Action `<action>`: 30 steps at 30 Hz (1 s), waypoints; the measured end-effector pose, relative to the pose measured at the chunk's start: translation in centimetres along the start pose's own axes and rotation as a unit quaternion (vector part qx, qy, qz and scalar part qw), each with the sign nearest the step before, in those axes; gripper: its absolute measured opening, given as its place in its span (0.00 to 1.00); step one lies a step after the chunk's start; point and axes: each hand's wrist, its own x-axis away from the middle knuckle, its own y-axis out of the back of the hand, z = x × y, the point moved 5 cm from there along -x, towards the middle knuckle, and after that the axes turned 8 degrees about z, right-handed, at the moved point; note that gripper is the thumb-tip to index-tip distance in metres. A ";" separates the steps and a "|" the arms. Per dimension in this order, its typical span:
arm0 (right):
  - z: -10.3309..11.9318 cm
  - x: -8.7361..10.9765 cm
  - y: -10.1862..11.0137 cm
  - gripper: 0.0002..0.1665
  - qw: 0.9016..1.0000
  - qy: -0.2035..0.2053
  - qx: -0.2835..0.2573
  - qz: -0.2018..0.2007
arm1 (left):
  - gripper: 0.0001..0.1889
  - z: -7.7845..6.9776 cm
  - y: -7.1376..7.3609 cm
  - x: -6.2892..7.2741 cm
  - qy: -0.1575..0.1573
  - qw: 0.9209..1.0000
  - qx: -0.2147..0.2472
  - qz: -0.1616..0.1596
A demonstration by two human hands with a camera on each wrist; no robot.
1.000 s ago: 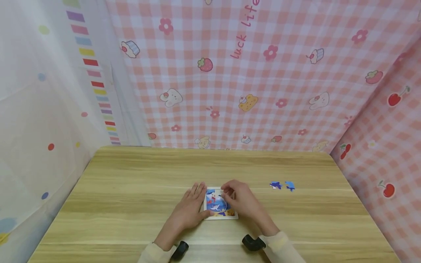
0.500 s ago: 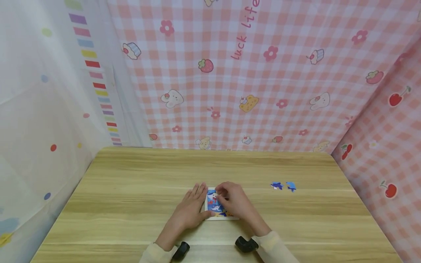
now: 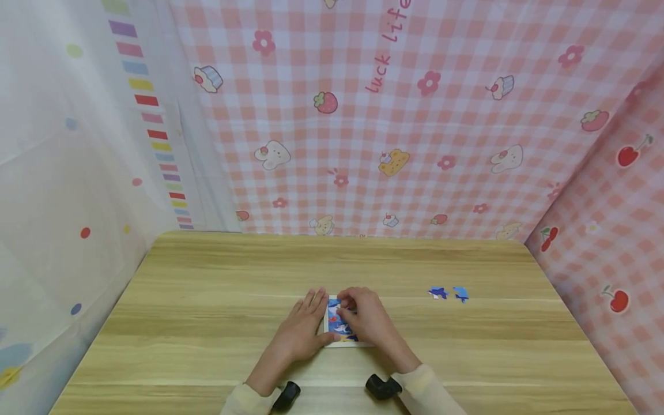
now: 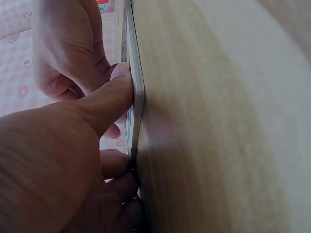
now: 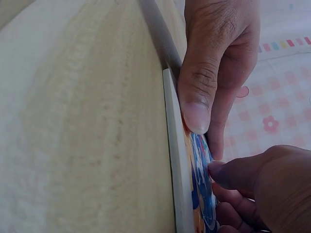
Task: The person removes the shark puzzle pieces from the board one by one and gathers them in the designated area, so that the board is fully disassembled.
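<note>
A small jigsaw puzzle [image 3: 343,329] in a white-bordered tray lies on the table before me, its blue sea picture partly covered by my hands. My left hand [image 3: 300,329] lies flat along the tray's left side, fingers straight, with the thumb resting on the near border. Over the puzzle's upper part, my right hand [image 3: 369,317] has its thumb and fingers bent down. In the right wrist view, the right thumb tip [image 5: 216,169] is right at the picture [image 5: 204,204]; I cannot tell whether it pinches a piece.
Two loose blue puzzle pieces, one darker [image 3: 438,293] and one lighter [image 3: 460,294], lie to the right of the tray. The wooden table [image 3: 207,300] is bounded by a pink checked cloth [image 3: 358,138] at the back and more cloth at both sides.
My right hand has moved left across the puzzle, from its right part toward the upper middle, and then nearly stopped. My left hand has kept its place at the tray.
</note>
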 end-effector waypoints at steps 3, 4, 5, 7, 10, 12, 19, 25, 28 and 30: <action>0.0 0.0 0.0 0.13 1.000 0.004 0.010 -0.003 | 0.46 0.0 0.0 0.0 0.000 1.000 -0.002 0.000; 0.0 0.0 0.0 0.14 1.000 0.003 0.012 -0.002 | 0.46 0.0 0.0 0.0 0.000 1.000 -0.002 -0.001; 0.0 0.0 0.0 0.15 1.000 0.002 0.015 -0.001 | 0.46 0.1 0.0 0.0 0.000 1.000 -0.003 -0.001; 0.0 -0.1 0.0 0.16 1.000 -0.001 0.017 0.001 | 0.46 0.0 0.0 0.0 0.000 1.000 -0.002 -0.002; 0.0 -0.1 -0.1 0.12 1.000 -0.010 0.010 0.007 | 0.46 0.0 0.0 0.0 -0.001 1.000 -0.003 -0.003; 0.0 -0.1 -0.2 0.07 1.000 -0.009 0.005 0.012 | 0.46 0.0 0.1 0.0 -0.002 1.000 -0.003 -0.002; 0.3 0.0 -0.4 0.12 1.000 -0.006 0.016 -0.005 | 0.47 0.1 0.0 0.0 -0.001 1.000 -0.004 0.002; 0.8 0.1 -0.2 0.13 0.999 0.002 0.032 -0.018 | 0.47 0.2 0.0 0.0 0.000 1.000 -0.004 0.006; 0.8 0.1 -0.2 0.15 0.999 -0.010 0.024 -0.019 | 0.47 0.2 0.0 0.0 0.000 1.000 -0.004 0.007; 0.7 0.1 -0.3 0.17 1.000 -0.022 0.014 -0.017 | 0.47 0.2 0.0 0.0 -0.001 1.000 -0.004 0.007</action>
